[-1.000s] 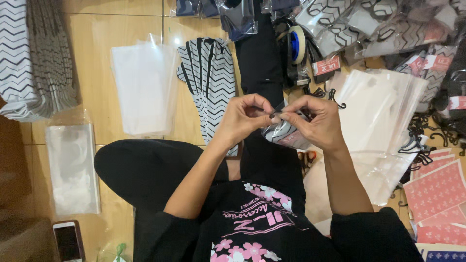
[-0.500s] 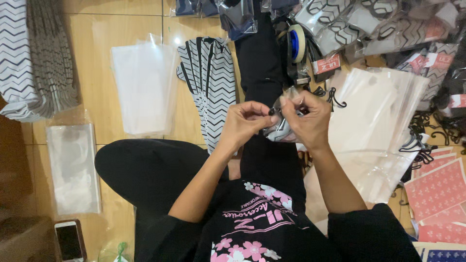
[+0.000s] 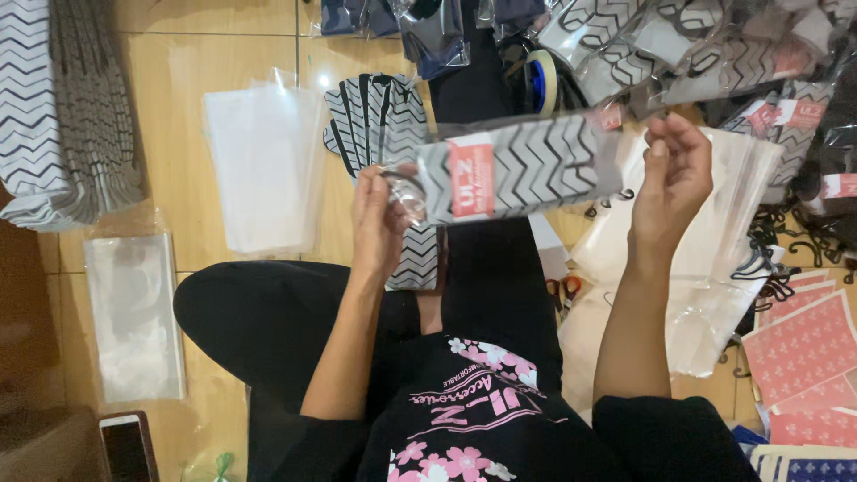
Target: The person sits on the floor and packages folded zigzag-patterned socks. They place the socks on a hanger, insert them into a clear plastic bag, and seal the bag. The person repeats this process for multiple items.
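Packet (image 3: 522, 168) of zigzag fabric, long axis level, held above the lap: left hand (image 3: 379, 219) clamped on its left end, right hand (image 3: 674, 178) pinching the right end, tape roll (image 3: 541, 82) beyond.

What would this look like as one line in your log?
left hand: holds bagged zigzag cloth | right hand: holds its other end | zigzag stack beneath on floor

Probably a home packing spot: wooden floor (image 3: 178, 62), stacked plastic bags (image 3: 263, 170), packaged goods (image 3: 678, 54).
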